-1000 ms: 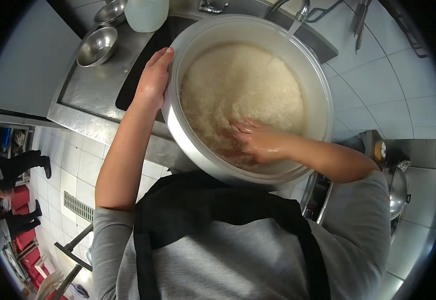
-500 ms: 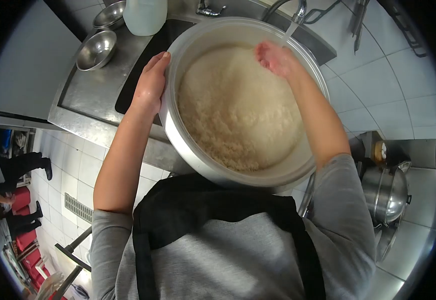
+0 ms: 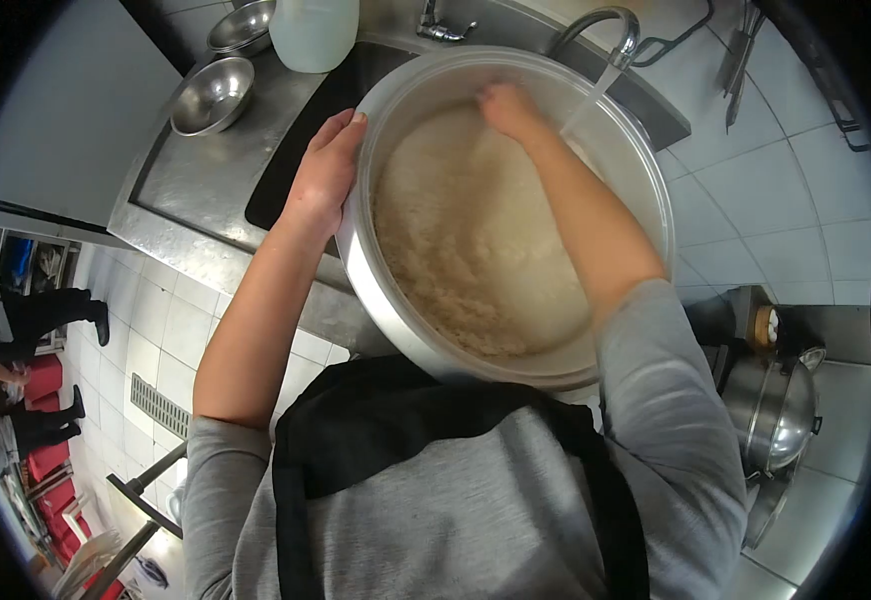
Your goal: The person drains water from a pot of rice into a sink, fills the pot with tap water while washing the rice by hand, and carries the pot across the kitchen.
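Observation:
A large, wide metal pot [image 3: 351, 235] stands tilted at the sink, filled with cloudy water and pale grains that look like rice [image 3: 456, 300]. My left hand [image 3: 328, 165] grips its left side, the thumb up by the rim. Inside the pot, close to the far wall, is my right hand [image 3: 508, 108]; motion blurs its fingers and I cannot make out how they are bent. A curved faucet [image 3: 628, 42] pours a stream of water into the pot just right of that hand.
Two metal bowls [image 3: 213, 97] and a translucent jug [image 3: 314, 35] stand on the steel counter at the left. Utensils [image 3: 741, 65] hang on the tiled wall. A lidded steel pot [image 3: 771, 410] is at right. Other people's legs [image 3: 56, 305] show at far left.
My right hand has swept left through the pot, away from the water stream. My left hand keeps its hold on the pot's side. The whole view has shifted slightly.

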The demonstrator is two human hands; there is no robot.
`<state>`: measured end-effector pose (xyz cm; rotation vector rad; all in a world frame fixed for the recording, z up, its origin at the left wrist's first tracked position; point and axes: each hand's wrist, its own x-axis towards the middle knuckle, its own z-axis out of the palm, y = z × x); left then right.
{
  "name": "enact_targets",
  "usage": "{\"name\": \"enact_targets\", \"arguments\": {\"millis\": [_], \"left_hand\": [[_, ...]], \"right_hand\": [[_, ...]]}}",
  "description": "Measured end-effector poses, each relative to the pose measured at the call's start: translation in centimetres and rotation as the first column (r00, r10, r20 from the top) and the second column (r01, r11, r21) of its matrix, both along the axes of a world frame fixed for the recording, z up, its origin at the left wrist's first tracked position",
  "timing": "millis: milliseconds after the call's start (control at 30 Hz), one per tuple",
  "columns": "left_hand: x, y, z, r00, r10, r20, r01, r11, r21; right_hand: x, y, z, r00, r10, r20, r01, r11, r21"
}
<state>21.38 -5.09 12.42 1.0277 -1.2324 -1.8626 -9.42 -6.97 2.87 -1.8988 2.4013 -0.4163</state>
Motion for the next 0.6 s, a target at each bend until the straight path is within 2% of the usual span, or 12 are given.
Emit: {"name": "enact_targets", "arguments": {"millis": [33, 100, 133, 167, 233, 267, 300, 400, 467, 500, 533, 600], "left_hand": [[-0.1, 0.1, 0.0, 1.000, -0.005, 0.004, 0.005, 1.000, 0.000], [0.0, 0.4, 0.8, 1.000, -0.015, -0.008, 0.015, 1.000, 0.006], [0.1, 0.6, 1.0, 1.000, -0.024, -0.015, 0.024, 1.000, 0.011], [0.0, 0.6, 0.9, 1.000, -0.015, -0.014, 0.015, 1.000, -0.004], [-0.1, 0.4, 0.5, 1.000, -0.001, -0.021, 0.000, 1.000, -0.027], [-0.1, 0.5, 0.7, 0.999, -0.007, -0.035, 0.006, 1.000, -0.023], [-0.2, 0.4, 0.4, 1.000, 0.019, -0.016, -0.019, 0.999, -0.035], [-0.2, 0.2, 0.2, 0.999, 0.014, -0.050, -0.014, 1.000, 0.009], [-0.2, 0.2, 0.3, 0.999, -0.002, -0.034, 0.002, 1.000, 0.006], [-0.1, 0.3, 0.3, 0.999, -0.006, -0.032, 0.006, 1.000, 0.000], [0.0, 0.4, 0.5, 1.000, -0.009, -0.029, 0.009, 1.000, 0.004], [-0.1, 0.6, 0.8, 1.000, -0.011, -0.029, 0.011, 1.000, 0.013]], "right_hand": [[3.0, -2.0, 1.5, 0.999, 0.015, 0.034, -0.017, 0.999, 0.052], [9.8, -0.1, 5.8, 0.938, 0.346, 0.015, -0.344, 0.924, 0.167], [11.6, 0.8, 3.1, 0.637, 0.075, 0.767, -0.278, 0.951, 0.138], [14.0, 3.4, 2.0, 0.767, 0.477, 0.428, -0.562, 0.822, 0.091], [17.7, 10.8, 4.8, 0.709, 0.463, 0.532, -0.669, 0.681, 0.298], [17.7, 14.4, 5.5, 0.642, 0.419, 0.642, -0.671, 0.712, 0.207], [16.7, 17.0, 4.5, 0.472, 0.665, 0.579, -0.797, 0.602, -0.042], [12.3, 22.1, 7.6, 0.308, 0.906, 0.292, -0.945, 0.327, -0.018], [7.9, 23.9, 7.0, 0.385, 0.781, 0.492, -0.917, 0.382, 0.111], [6.5, 24.2, 8.0, 0.658, 0.503, 0.561, -0.730, 0.609, 0.310], [5.2, 24.1, 9.1, 0.829, 0.151, 0.539, -0.466, 0.718, 0.516], [1.0, 21.5, 9.6, 0.925, 0.372, 0.083, -0.335, 0.689, 0.643]]}}
